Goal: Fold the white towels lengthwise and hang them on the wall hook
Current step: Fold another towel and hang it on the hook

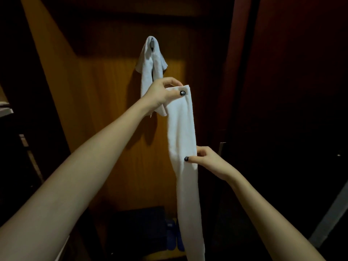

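Observation:
A long white towel, folded into a narrow strip, hangs straight down in front of me. My left hand pinches its top end between thumb and fingers. Lower down, my right hand grips the strip's right edge at about mid-height. Behind them, a second white towel is draped over a small metal wall hook on the wooden panel, with its lower part hidden by my left hand.
The wooden wall panel is lit in the middle and dark around. A dark red door stands at the right. Blue slippers and a dark mat lie on the floor below. Shelves show at the left edge.

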Tool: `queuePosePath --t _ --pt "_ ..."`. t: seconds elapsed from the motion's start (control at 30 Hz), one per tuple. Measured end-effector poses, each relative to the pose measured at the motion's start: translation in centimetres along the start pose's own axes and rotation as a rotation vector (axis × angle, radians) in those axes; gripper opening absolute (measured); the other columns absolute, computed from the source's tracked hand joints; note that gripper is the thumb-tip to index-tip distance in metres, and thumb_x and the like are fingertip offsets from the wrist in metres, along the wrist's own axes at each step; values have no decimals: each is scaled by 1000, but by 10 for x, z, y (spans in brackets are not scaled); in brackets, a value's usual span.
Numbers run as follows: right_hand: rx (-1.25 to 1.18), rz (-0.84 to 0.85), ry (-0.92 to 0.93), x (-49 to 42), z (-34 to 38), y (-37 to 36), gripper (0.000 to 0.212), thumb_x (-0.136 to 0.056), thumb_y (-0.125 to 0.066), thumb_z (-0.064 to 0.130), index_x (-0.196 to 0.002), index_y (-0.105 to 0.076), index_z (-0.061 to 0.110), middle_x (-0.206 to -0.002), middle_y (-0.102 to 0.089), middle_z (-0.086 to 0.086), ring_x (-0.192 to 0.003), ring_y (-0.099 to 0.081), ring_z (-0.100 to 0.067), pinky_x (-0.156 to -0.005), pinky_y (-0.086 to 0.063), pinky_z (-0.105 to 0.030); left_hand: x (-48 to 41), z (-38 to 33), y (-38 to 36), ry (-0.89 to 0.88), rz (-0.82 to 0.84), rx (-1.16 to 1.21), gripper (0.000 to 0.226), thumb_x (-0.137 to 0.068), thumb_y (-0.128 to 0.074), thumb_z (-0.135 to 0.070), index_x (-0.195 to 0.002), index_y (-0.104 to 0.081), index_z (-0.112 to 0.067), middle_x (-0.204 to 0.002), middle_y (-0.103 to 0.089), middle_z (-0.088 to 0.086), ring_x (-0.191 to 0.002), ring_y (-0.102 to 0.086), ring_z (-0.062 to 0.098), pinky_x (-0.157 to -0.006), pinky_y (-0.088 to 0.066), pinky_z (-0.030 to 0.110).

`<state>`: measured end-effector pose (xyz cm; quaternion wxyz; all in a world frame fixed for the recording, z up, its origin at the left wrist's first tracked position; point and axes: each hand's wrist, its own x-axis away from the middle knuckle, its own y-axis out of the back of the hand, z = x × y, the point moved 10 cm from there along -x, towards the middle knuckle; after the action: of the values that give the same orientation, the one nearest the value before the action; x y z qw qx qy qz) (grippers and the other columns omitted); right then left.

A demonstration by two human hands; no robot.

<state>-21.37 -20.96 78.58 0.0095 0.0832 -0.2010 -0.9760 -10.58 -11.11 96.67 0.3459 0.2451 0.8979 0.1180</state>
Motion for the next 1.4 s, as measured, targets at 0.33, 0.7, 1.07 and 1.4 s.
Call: queuePosePath --t 0.33,0.7,1.07,1.4 --pt "89 -258 12 3 6 12 18 -83 -76 29 -80 -73 11 -96 -67 0 -88 -66 -15 -73 -54 -29 1 -9 12 -18 -41 -58 8 -81 -74 -21 -86 -68 -25 -84 -65 -8 -78 -61 1 -67 -50 18" --pt "-13 -295 139 13 14 13 14 -92 -64 18 -105 -59 16 -106 -61 -1 -97 -62 -12 -80 -52 -29 8 3 21 18 -142 -62 11 -85 -71 -16 -94 -66 -13 -86 -63 -4 -80 -58 5 -71 -48 20" --pt "-329 -361 290 -8 58 51 22 -91 -54 24 -96 -74 30 -102 -73 2 -100 -67 -16 -83 -53 -29 17 -5 -33 21 215 179 22 -83 -73 -8 -97 -61 -20 -82 -66 -4 -79 -62 6 -69 -49 18" --pt "-390 -348 277 -22 64 55 18 -93 -62 11 -110 -67 5 -86 -71 0 -78 -66 -10 -71 -55 -24 34 11 -46 21 280 190 14 -81 -75 -13 -88 -64 -20 -90 -68 -2 -91 -65 11 -84 -51 27"
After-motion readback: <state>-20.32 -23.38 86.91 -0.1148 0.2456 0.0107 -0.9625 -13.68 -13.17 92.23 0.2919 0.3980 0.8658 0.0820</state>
